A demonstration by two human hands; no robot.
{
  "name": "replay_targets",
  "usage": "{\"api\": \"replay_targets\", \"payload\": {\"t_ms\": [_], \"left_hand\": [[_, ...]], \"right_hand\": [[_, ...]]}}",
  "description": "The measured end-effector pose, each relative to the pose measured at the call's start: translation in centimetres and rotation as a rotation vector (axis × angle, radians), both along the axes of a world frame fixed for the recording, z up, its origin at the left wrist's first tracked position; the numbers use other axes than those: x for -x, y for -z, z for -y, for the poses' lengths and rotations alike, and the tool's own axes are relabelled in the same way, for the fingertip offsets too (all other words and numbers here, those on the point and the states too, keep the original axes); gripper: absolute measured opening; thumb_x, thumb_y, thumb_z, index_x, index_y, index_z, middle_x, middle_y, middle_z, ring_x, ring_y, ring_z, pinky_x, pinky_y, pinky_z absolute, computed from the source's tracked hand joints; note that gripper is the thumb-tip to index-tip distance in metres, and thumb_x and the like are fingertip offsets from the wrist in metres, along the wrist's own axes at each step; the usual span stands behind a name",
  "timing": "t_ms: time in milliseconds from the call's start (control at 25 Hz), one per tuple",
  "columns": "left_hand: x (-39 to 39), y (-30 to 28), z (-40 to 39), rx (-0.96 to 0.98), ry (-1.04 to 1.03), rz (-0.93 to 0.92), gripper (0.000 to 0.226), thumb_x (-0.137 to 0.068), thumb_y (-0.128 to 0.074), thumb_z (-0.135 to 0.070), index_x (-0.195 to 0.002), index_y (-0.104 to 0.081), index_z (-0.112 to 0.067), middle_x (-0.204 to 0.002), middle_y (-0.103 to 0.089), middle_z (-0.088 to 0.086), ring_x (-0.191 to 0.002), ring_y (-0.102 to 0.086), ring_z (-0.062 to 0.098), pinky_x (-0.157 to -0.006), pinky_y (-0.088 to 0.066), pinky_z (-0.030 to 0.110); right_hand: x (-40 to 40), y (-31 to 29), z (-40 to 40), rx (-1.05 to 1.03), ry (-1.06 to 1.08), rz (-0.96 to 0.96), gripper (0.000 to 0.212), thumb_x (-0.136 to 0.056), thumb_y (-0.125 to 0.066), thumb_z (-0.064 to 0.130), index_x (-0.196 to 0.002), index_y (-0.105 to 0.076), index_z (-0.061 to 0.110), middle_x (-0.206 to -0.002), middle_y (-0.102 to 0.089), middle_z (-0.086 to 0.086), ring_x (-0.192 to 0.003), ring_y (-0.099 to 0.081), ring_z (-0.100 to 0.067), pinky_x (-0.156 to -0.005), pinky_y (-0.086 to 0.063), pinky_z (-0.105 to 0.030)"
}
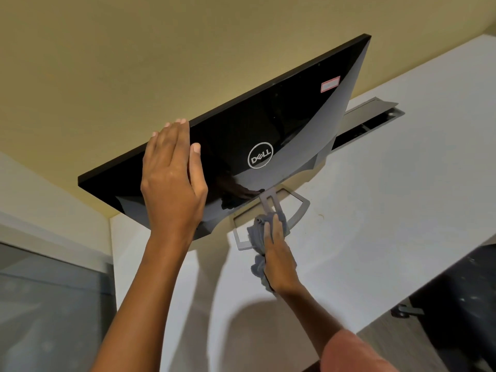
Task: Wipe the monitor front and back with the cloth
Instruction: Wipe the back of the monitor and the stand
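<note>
A black Dell monitor (268, 116) stands on the white desk with its glossy back toward me, logo in the middle and a red-edged sticker near its upper right corner. My left hand (171, 178) grips the monitor's top edge, fingers hooked over it, palm on the back. My right hand (279, 259) holds a bunched grey cloth (257, 234) pressed against the lower part of the grey stand neck (271, 204), just above the stand's open frame base (300, 210). The screen side is hidden.
The white desk (389, 197) runs to the right, with an open grey cable slot (373, 122) behind the monitor. A beige wall is beyond. A dark chair part (461, 296) sits at the desk's near right edge. A glass panel (48, 304) lies lower left.
</note>
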State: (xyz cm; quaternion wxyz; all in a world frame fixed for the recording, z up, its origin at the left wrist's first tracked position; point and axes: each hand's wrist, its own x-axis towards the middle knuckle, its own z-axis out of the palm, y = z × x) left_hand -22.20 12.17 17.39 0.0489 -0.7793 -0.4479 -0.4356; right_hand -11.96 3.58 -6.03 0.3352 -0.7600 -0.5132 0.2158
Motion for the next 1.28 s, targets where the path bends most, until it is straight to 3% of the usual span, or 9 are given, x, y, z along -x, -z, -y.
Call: {"api": "replay_targets", "payload": {"t_ms": [160,320,480,600,680,760,840,1040,1280], "left_hand": [[0.3,-0.9,-0.2,-0.029,-0.008,-0.077,0.035,-0.099,-0.044,-0.016,-0.128,-0.055,0.002,-0.129,-0.058,0.018,-0.124,-0.052,0.031,-0.11,-0.035,0.043],[-0.7,-1.4,-0.4,0.038,-0.025,-0.142,0.039,-0.099,-0.045,-0.022,-0.129,-0.053,0.002,-0.132,-0.055,0.02,-0.128,-0.048,0.032,-0.114,-0.029,0.041],[-3.0,-1.2,-0.9,0.061,-0.031,-0.194,0.042,-0.1,-0.042,-0.023,-0.134,-0.048,0.001,-0.139,-0.049,0.019,-0.134,-0.041,0.029,-0.117,-0.022,0.04],[-3.5,-1.1,-1.2,0.036,-0.026,-0.159,0.039,-0.099,-0.047,-0.019,-0.132,-0.051,0.001,-0.136,-0.052,0.019,-0.131,-0.045,0.03,-0.115,-0.027,0.043],[-3.6,-0.9,-1.2,0.005,-0.026,-0.131,0.036,-0.098,-0.05,-0.015,-0.13,-0.053,0.002,-0.132,-0.055,0.019,-0.127,-0.049,0.031,-0.113,-0.031,0.045],[-3.7,-0.8,-1.3,-0.02,-0.034,-0.107,0.034,-0.096,-0.052,-0.013,-0.127,-0.056,0.002,-0.129,-0.058,0.019,-0.123,-0.052,0.031,-0.111,-0.034,0.046],[-3.9,-0.9,-1.2,-0.029,-0.043,-0.065,0.033,-0.095,-0.055,-0.013,-0.124,-0.058,0.003,-0.126,-0.06,0.019,-0.121,-0.055,0.031,-0.109,-0.036,0.047],[-4.4,-0.5,-1.2,-0.057,-0.05,0.01,0.031,-0.092,-0.059,-0.01,-0.12,-0.061,0.003,-0.121,-0.063,0.018,-0.117,-0.057,0.031,-0.106,-0.039,0.047],[-4.8,0.3,-1.8,-0.136,-0.083,0.046,0.026,-0.094,-0.056,-0.011,-0.115,-0.064,0.003,-0.115,-0.066,0.017,-0.112,-0.06,0.032,-0.102,-0.041,0.047]], "right_hand": [[-2.7,0.3,4.2,0.032,-0.164,0.033,0.063,-0.092,-0.04,-0.008,-0.149,-0.018,0.004,-0.16,-0.003,-0.009,-0.148,-0.006,-0.025,-0.119,-0.01,-0.031],[-4.4,-3.9,2.6,-0.095,0.076,-0.125,0.054,-0.101,-0.031,0.002,-0.151,-0.017,0.016,-0.155,-0.011,0.012,-0.144,-0.022,-0.017,-0.102,-0.023,0.0],[-3.6,-6.6,-2.2,-0.169,-0.032,-0.135,0.062,-0.1,-0.033,0.0,-0.152,-0.006,0.019,-0.155,-0.001,0.017,-0.144,-0.019,-0.013,-0.113,-0.027,-0.024],[-3.8,-3.3,-1.5,-0.105,-0.046,-0.116,0.066,-0.095,-0.053,0.019,-0.15,-0.018,0.024,-0.152,-0.033,-0.009,-0.108,-0.052,-0.01,-0.09,-0.041,-0.023],[-4.7,-1.3,0.4,0.097,-0.026,-0.058,0.054,-0.092,-0.057,0.033,-0.142,-0.041,0.023,-0.148,-0.04,-0.014,-0.108,-0.05,-0.009,-0.093,-0.038,-0.026],[-5.7,-0.3,1.6,0.147,-0.084,-0.037,0.046,-0.099,-0.044,0.019,-0.145,-0.037,0.021,-0.159,-0.018,-0.005,-0.14,-0.026,-0.013,-0.114,-0.019,-0.028],[-5.8,-0.3,1.3,0.164,-0.12,-0.121,0.054,-0.098,-0.039,0.006,-0.149,-0.026,0.016,-0.16,-0.006,-0.003,-0.147,-0.008,-0.018,-0.118,-0.009,-0.029],[-4.7,-3.7,-1.5,0.151,-0.056,-0.303,0.066,-0.094,-0.04,-0.006,-0.151,-0.013,0.012,-0.16,-0.003,-0.005,-0.143,-0.026,-0.022,-0.114,-0.019,-0.022],[-10.3,-2.2,-1.8,0.037,-0.034,0.026,0.066,-0.092,-0.041,-0.004,-0.151,-0.017,0.015,-0.159,-0.001,0.0,-0.147,-0.008,-0.014,-0.111,-0.001,-0.012]]}}
